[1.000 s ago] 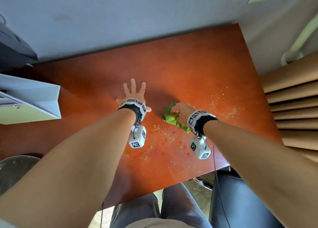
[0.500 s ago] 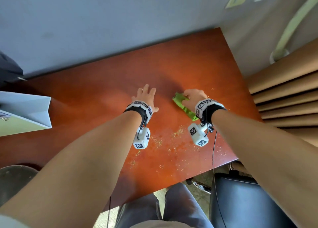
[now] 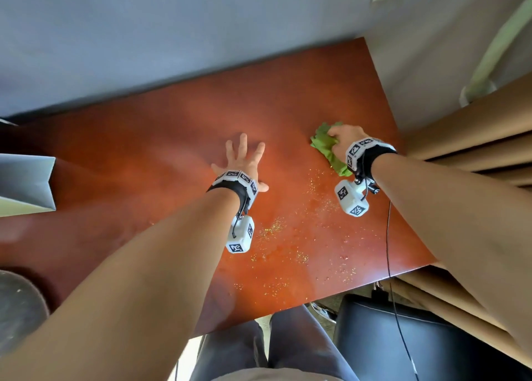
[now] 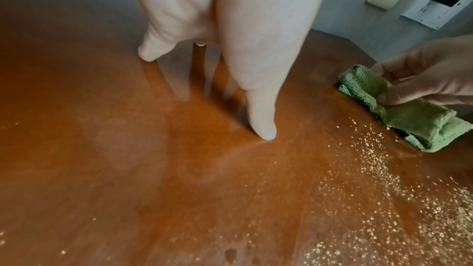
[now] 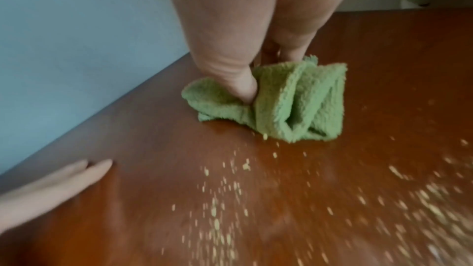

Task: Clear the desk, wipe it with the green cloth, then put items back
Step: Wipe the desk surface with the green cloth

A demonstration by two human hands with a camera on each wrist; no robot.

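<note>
Green cloth (image 3: pixel 326 147) bunched under right hand (image 3: pixel 344 140), left hand (image 3: pixel 244 161) flat beside

Green cloth (image 3: pixel 326 147): terry-textured, bunched into several thick folds, lying on the desk near its far right corner, partly covered by the right hand (image 3: pixel 344 140) that grips it; the thumb presses into a fold. Desk (image 3: pixel 172 138): glossy reddish-brown top, set against a blue-grey wall. Pale yellow crumbs (image 3: pixel 288 236), possibly with some wet spots, scatter over its near right part, just beside the cloth.
</note>
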